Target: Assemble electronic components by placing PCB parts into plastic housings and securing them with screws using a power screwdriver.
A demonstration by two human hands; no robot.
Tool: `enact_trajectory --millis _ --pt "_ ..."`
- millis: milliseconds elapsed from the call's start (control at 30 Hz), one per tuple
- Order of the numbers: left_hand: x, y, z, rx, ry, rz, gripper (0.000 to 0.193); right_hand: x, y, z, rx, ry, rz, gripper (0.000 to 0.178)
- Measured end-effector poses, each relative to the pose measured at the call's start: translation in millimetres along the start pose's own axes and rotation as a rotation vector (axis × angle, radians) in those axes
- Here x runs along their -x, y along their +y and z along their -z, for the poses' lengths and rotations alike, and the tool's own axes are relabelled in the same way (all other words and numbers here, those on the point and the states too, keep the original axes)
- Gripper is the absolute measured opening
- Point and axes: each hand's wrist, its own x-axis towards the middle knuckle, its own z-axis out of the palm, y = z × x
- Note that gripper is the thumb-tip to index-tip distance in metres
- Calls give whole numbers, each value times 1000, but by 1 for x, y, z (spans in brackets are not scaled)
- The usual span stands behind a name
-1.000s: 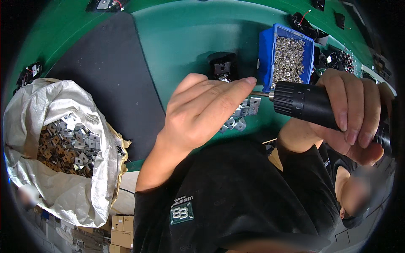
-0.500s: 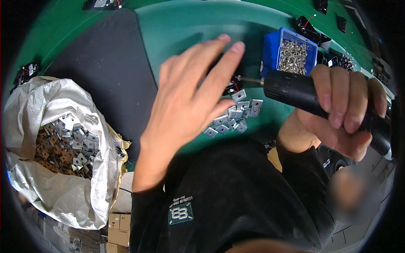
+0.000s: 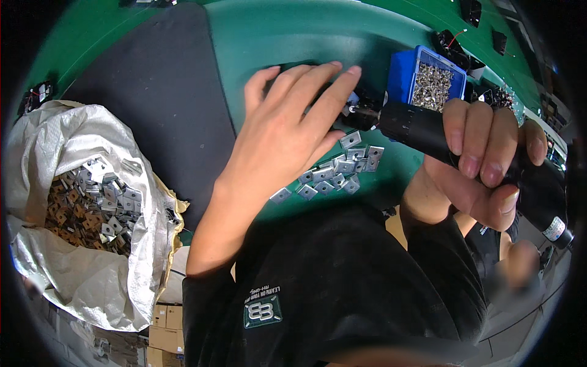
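My right hand is wrapped round a black electric screwdriver, held almost level with its bit pointing left. The tip of the bit meets a small black part on the table, by my left fingertips. Over that part lies my left hand, fingers curved round it and thumb on its near side; most of the part is hidden underneath. Close to the left thumb is a loose pile of square metal clip nuts. A blue bin of small screws stands just beyond the screwdriver.
At the left, an open white woven sack holds many silver and brown clips. A dark grey mat covers part of the green table. Black parts with wires lie at the far right. Another person is at lower right.
My left fingers have curled in round the black part, with more of it showing at the fingertips. The screwdriver has shifted slightly left, its rear end dipping lower.
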Motion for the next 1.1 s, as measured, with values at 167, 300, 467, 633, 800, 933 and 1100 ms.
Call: enact_trajectory --millis 167,300,467,633,800,933,1100 --pt "-5 -6 -8 9 3 -52 58 3 -3 5 -17 11 21 43" --pt "-6 -9 -8 18 19 -44 53 3 3 4 7 61 22 42" --pt "-7 -10 -10 31 21 -47 52 3 4 2 25 78 33 42" --pt "-7 -11 -10 37 25 -40 51 4 6 3 42 50 -17 42" --pt "-7 -12 -9 43 4 -54 52 7 3 5 61 29 -11 44" --pt "-8 -10 -8 36 13 -66 56 7 -5 6 23 36 9 42" --pt "-10 -4 -1 105 127 -157 52 9 -22 4 -102 87 21 39"
